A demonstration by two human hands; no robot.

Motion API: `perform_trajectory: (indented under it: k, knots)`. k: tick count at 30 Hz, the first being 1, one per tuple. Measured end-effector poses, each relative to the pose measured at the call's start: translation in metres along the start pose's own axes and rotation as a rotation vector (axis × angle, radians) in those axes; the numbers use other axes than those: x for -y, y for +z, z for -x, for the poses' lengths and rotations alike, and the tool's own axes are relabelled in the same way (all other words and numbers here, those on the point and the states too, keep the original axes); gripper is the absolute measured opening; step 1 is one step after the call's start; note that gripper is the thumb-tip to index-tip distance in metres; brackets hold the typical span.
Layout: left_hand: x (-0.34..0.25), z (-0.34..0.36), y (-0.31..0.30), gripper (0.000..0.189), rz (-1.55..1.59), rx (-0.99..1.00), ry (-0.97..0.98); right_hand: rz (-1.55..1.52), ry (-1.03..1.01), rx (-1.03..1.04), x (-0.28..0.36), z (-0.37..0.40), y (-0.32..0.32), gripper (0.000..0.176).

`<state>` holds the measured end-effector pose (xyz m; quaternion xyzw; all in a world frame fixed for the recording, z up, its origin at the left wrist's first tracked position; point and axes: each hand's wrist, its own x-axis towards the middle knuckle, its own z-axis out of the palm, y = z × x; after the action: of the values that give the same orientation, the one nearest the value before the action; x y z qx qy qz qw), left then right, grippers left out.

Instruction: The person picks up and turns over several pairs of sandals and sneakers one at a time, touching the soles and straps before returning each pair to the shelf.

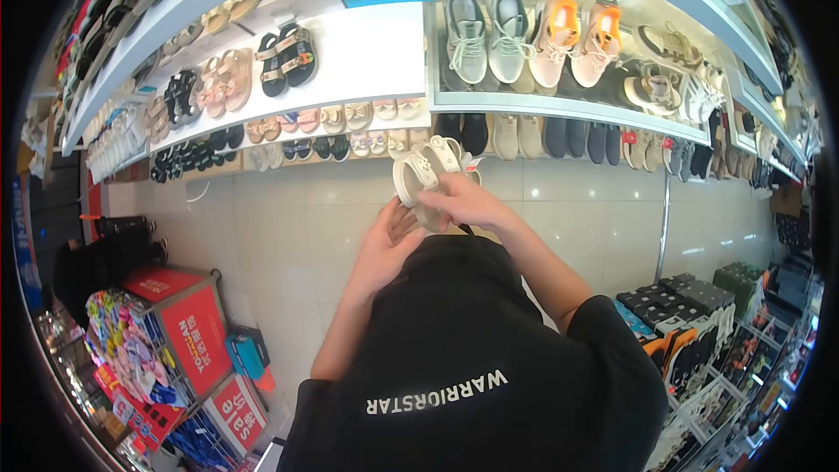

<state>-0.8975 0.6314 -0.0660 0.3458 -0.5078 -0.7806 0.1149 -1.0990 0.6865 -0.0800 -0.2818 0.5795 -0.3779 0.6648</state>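
Observation:
A pair of cream sandals [415,177] with small flower decorations on the straps is held up in front of my chest, just below the lower shelf. My right hand [468,203] grips them from the right side, its thumb laid across toward the straps. From the lower left, my left hand [393,234] holds the sandals' near end, with curled fingers against it and the thumb apart. A small white and red tag [472,166] shows beside the right sandal. My hands hide part of the soles.
Lit shelves ahead carry black sandals [287,61], pale green sneakers [467,39] and pink-orange sneakers [556,42]. More shoes line the shelf underneath. A red-signed display stand [192,336] is at lower left, stacked shoe boxes [682,301] at lower right. Tiled floor [280,245] lies between.

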Motion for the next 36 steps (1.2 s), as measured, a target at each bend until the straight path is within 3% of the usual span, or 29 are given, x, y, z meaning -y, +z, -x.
perform_trajectory:
  k: [1, 3, 9, 12, 14, 16, 25, 36]
  knots:
    - [0.004, 0.002, 0.002, 0.080, 0.048, -0.016, -0.035, 0.000, 0.000, 0.020, -0.007, -0.008, -0.002, 0.041]
    - [0.003, 0.009, 0.006, 0.081, 0.073, -0.059, -0.074, 0.490, -0.196, -0.082, -0.019, -0.028, -0.004, 0.047]
    - [-0.005, 0.007, -0.005, 0.086, 0.067, -0.118, -0.066, 0.881, -0.300, -0.098, 0.040, -0.068, 0.000, 0.050]
    - [-0.014, -0.001, -0.015, 0.082, 0.058, -0.080, -0.033, 1.073, -0.423, -0.232, 0.081, -0.100, -0.002, 0.039]
    - [-0.015, -0.015, -0.018, 0.080, 0.076, 0.000, -0.029, 1.162, -0.475, -0.325, 0.098, -0.134, -0.006, 0.016]
    - [-0.018, -0.029, -0.027, 0.073, 0.180, -0.002, -0.026, 1.295, -0.518, -0.439, 0.103, -0.174, -0.011, 0.010]
    - [-0.062, -0.069, -0.066, 0.064, 0.170, 0.151, 0.082, 1.424, -0.489, -0.689, 0.099, -0.280, -0.036, 0.014]
    - [-0.069, -0.106, -0.071, 0.055, 0.088, 0.338, -0.020, 1.344, -0.554, -0.743, 0.090, -0.274, -0.025, 0.018]
